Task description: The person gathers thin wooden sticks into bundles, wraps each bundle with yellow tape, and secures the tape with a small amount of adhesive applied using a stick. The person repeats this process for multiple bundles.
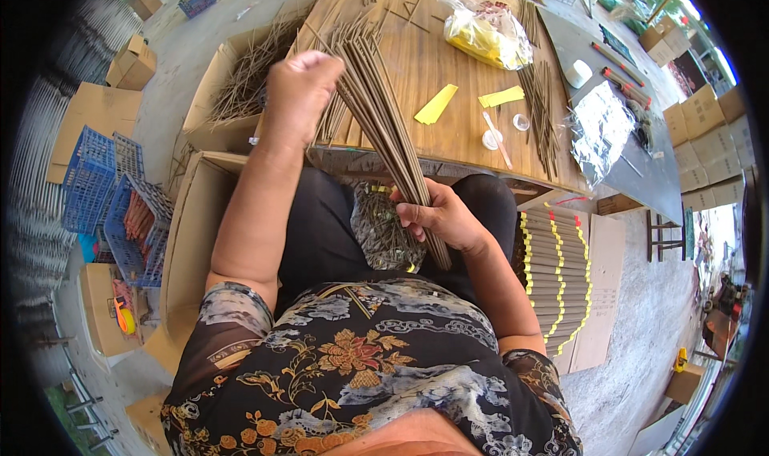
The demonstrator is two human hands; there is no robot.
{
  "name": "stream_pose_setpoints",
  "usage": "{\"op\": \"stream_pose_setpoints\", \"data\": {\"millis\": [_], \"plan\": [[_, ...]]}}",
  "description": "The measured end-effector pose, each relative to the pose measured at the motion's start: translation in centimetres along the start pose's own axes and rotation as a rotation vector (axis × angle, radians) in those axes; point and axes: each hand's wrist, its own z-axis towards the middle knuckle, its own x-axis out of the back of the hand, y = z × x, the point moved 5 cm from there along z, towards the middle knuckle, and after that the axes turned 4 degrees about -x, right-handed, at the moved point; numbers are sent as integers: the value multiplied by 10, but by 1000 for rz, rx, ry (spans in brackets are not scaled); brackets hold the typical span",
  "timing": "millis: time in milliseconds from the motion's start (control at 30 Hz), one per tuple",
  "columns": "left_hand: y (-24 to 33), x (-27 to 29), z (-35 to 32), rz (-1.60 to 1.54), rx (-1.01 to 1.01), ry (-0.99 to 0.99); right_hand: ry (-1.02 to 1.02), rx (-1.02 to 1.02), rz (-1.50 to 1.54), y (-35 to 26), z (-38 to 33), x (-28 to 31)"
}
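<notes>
My right hand point(440, 215) is closed around the lower part of a thick bundle of thin brown incense sticks point(382, 111). The bundle slants over my lap, its upper end above the table's near edge. Beside that upper end my left hand point(303, 91) is raised with its fingers pinched together; what lies between them is hidden. More loose incense sticks point(330, 123) lie on the table behind the bundle and my left hand. Between my knees sits a clear plastic bag point(384, 225) of dark, thin pieces.
The wooden table point(392, 71) holds yellow paper strips point(436, 105), a yellow packet in clear plastic point(486, 35) and a small round tub point(492, 140). A cardboard box of sticks point(232, 83) stands left. Wrapped bundles with yellow bands point(553, 272) lie at right on cardboard.
</notes>
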Motion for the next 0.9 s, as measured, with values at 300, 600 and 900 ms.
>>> {"op": "stream_pose_setpoints", "data": {"millis": [300,600,900], "plan": [[94,116,46,-185,-496,370,-59,-3,163,-2,2,2],[114,206,69,-124,-918,651,-124,-32,365,-5,13,5],[-15,103,72,149,-236,59,-103,-10,304,-11,19,-4]]}}
